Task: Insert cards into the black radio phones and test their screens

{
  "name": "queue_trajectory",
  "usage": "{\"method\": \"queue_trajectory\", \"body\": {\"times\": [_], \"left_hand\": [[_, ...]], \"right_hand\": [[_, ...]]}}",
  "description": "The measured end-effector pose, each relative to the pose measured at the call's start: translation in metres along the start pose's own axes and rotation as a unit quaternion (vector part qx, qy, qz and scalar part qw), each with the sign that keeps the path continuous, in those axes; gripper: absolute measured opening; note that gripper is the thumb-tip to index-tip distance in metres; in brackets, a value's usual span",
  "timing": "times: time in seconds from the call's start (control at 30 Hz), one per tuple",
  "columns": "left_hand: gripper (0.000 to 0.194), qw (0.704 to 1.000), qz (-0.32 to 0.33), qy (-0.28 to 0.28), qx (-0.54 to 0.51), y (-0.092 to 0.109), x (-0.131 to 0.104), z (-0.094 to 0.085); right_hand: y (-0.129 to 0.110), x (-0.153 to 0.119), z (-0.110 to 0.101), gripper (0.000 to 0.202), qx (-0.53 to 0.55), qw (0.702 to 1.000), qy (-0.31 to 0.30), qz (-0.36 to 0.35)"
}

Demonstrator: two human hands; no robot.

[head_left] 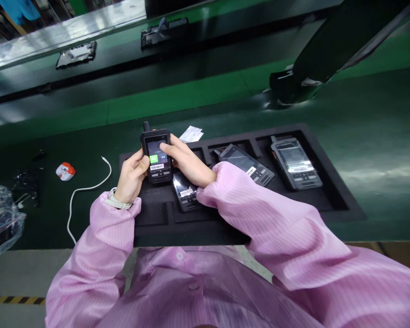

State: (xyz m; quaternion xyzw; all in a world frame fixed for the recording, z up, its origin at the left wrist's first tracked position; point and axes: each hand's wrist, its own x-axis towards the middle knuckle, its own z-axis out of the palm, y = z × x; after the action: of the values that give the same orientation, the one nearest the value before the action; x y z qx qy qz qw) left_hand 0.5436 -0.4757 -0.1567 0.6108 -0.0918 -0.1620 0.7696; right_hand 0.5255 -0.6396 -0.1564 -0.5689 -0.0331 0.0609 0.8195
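Observation:
A black handheld two-way radio (156,171) with a stubby antenna is held upright over the left end of a black foam tray (341,191). Its lit screen shows a green square. My left hand (131,176) grips the radio's left side. On the opposite side my right hand (186,159) holds the edge, its thumb over the screen. Below my right wrist lies a second radio (184,189), partly covered by the sleeve. A tilted radio (248,161) and another radio (297,161) rest in the tray farther right.
White cable (85,189), an orange-and-white round item (65,171) and a clear plastic bag (2,218) lie to the left. Folded white paper (191,134) sits behind the tray. A dark arm-like post (294,86) stands back right. Dark device parts (77,54) lie on the far strip.

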Motion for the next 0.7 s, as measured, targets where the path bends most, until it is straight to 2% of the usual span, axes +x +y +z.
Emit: {"method": "queue_trajectory", "body": {"times": [0.7], "left_hand": [[0.051,1.000,-0.002,0.004,0.013,0.0001,0.0005,0.0006]], "right_hand": [[0.0001,0.0003,-0.0015,0.032,0.000,1.000,0.001,0.003]]}}
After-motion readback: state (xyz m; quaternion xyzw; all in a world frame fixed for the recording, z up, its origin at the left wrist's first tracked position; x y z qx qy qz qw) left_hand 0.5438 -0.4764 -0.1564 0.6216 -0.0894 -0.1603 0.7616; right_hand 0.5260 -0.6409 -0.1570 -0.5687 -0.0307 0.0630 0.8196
